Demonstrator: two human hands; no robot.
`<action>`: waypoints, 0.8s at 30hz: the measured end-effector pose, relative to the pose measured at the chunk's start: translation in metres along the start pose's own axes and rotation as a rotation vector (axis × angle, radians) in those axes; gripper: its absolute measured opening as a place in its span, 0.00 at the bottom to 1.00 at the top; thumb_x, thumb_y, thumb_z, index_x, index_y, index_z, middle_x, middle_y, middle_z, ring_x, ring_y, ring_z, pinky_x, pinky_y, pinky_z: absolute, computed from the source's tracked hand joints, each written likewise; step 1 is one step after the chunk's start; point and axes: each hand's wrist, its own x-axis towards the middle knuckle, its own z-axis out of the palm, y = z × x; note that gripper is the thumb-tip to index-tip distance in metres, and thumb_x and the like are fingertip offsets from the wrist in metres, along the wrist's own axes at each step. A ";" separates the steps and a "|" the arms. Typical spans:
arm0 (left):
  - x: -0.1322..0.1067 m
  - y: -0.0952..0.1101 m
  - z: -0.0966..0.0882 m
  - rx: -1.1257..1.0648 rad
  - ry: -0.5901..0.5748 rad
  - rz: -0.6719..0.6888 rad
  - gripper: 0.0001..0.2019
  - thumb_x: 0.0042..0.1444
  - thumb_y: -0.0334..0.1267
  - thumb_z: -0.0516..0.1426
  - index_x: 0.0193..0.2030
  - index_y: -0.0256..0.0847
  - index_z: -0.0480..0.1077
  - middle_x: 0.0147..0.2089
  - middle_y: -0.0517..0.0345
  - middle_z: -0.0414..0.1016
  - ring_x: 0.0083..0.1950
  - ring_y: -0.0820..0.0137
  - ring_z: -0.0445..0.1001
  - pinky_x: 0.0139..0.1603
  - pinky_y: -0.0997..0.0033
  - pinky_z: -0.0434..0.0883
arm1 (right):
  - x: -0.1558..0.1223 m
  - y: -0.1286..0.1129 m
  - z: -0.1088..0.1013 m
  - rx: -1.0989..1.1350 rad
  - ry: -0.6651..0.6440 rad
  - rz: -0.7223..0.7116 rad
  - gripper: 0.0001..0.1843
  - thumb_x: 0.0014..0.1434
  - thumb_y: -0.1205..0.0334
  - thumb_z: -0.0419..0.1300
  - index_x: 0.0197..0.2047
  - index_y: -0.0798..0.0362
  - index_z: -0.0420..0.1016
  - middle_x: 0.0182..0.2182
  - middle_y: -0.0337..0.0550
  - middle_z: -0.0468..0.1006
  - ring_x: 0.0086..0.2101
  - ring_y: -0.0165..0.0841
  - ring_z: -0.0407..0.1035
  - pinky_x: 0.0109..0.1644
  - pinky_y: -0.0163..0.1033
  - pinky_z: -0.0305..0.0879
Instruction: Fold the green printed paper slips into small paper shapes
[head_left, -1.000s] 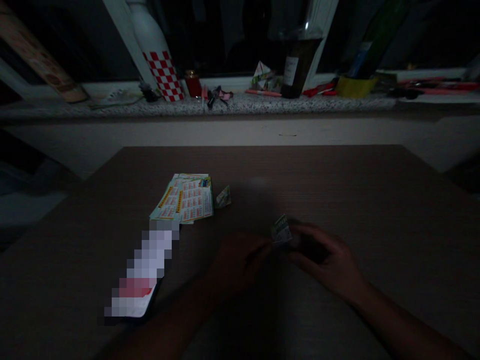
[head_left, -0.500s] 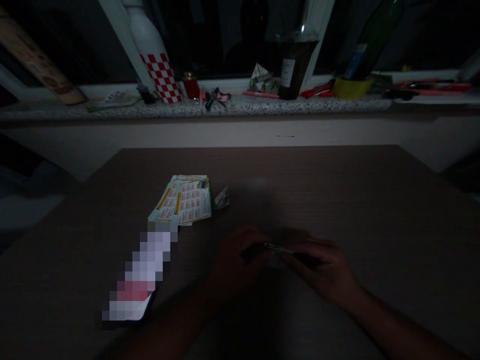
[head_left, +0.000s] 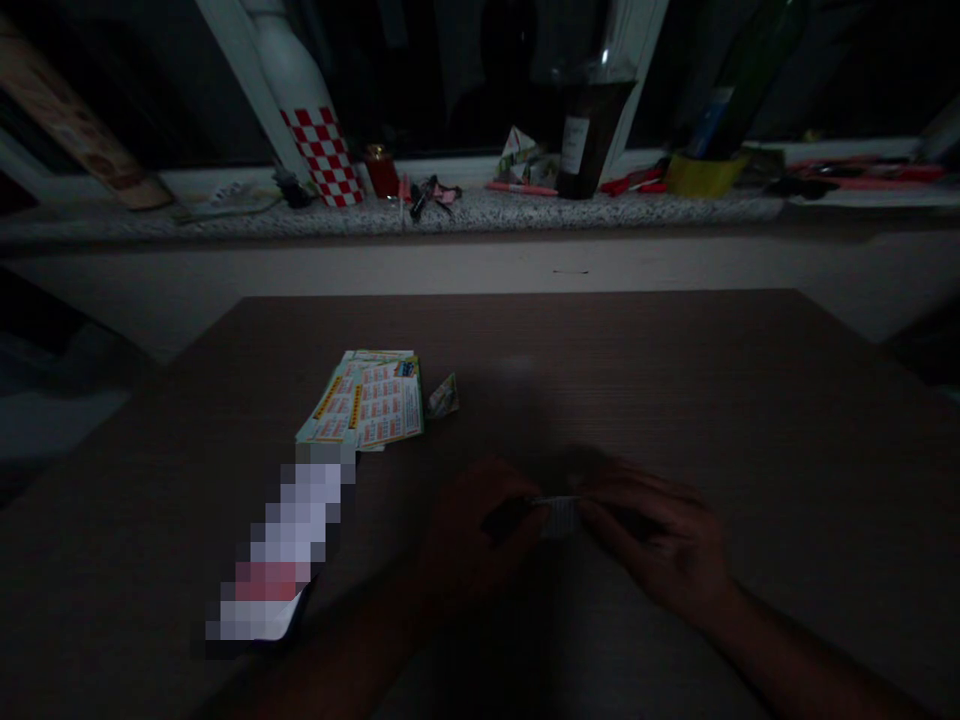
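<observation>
On the dim table (head_left: 675,380), nearer and right of the printed slips (head_left: 382,405), left hand (head_left: 472,525) and right hand (head_left: 667,530) clamp fingertips on a small paper (head_left: 561,515), apparently folding; the next crease likely wants an even grip. A pixelated slab (head_left: 281,540) lies before the slips, a folded piece (head_left: 443,397) beside, a checkered bottle (head_left: 324,150) beyond; gloom may hinder.

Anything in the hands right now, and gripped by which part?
Yes, a small piece of paper: the left hand pinches its left side, the right hand its right. Exact finger placement is too dark to tell.
</observation>
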 end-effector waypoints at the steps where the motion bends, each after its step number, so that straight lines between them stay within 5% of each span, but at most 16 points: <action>1: 0.000 0.001 0.000 0.047 0.008 0.054 0.04 0.54 0.33 0.59 0.38 0.38 0.70 0.33 0.55 0.75 0.34 0.69 0.72 0.35 0.69 0.70 | 0.000 0.000 0.000 -0.013 -0.010 -0.027 0.11 0.53 0.77 0.63 0.38 0.54 0.76 0.30 0.43 0.80 0.31 0.34 0.74 0.36 0.41 0.72; 8: 0.003 0.008 -0.002 0.203 0.060 0.268 0.07 0.51 0.27 0.59 0.38 0.38 0.68 0.33 0.54 0.75 0.35 0.69 0.71 0.38 0.66 0.70 | 0.000 0.000 0.003 -0.069 -0.051 -0.202 0.15 0.51 0.78 0.64 0.42 0.56 0.75 0.31 0.46 0.80 0.32 0.36 0.74 0.38 0.45 0.71; 24: 0.002 0.011 -0.003 0.160 -0.063 0.259 0.07 0.50 0.27 0.56 0.36 0.39 0.65 0.34 0.54 0.75 0.36 0.68 0.71 0.39 0.65 0.69 | 0.001 -0.008 0.002 -0.105 -0.160 -0.257 0.12 0.52 0.76 0.62 0.40 0.57 0.74 0.33 0.46 0.79 0.35 0.36 0.72 0.40 0.46 0.70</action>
